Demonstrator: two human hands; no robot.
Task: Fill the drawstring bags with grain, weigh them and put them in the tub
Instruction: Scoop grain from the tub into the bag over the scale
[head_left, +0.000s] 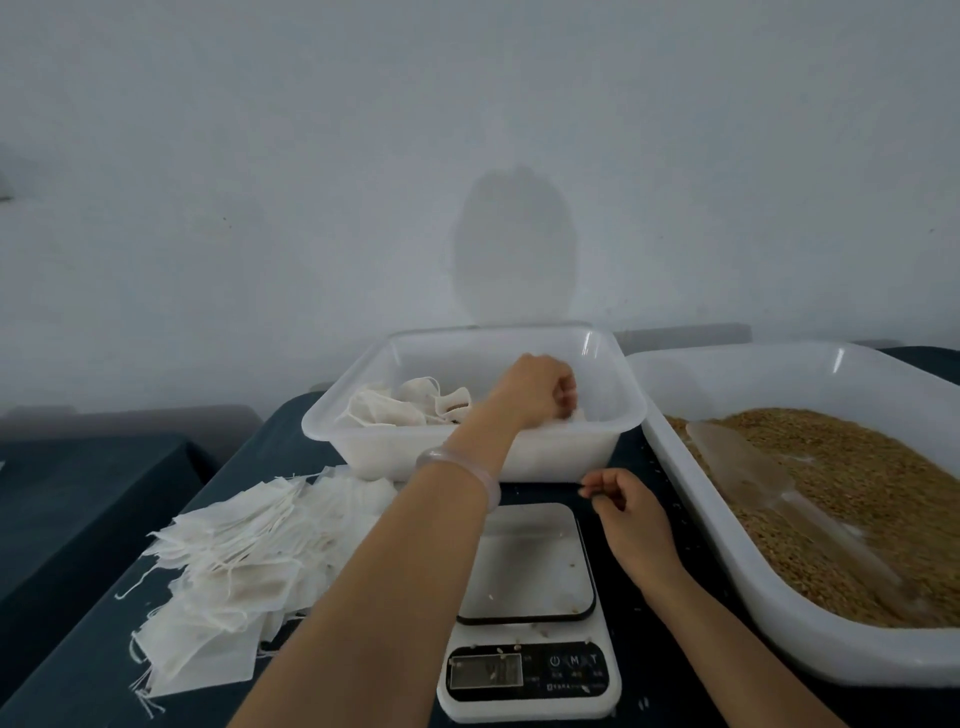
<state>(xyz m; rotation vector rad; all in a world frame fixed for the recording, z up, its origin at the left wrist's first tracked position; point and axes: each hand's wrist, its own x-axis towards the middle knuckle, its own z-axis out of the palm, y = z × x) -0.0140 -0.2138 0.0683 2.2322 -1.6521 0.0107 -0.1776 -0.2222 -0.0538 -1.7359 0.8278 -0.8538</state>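
The left hand reaches over the near wall of the clear tub, knuckles up and fingers curled downward above a white bag corner on the tub floor. The fingertips are right at the cloth, but whether they grip it or only touch it cannot be told. A translucent bracelet sits on that wrist, which crosses the tub's front rim. The right hand hovers low over the dark table, between the tub's front wall and the back edge of the scale. Its fingers are loosely curled, thumb and forefinger point left, and nothing shows between them. Several filled drawstring bags lie heaped in the tub's left half, just left of the left hand. The scale stands under and between the 2 forearms; its plate holds only a few stray kernels, and its display is too blurred to read. A spread pile of flat empty bags lies to the left of the left forearm, near the tub's left corner. To the right of the right hand, a large white tray holds the grain, with 1 clear scoop lying on it, handle toward the near side.
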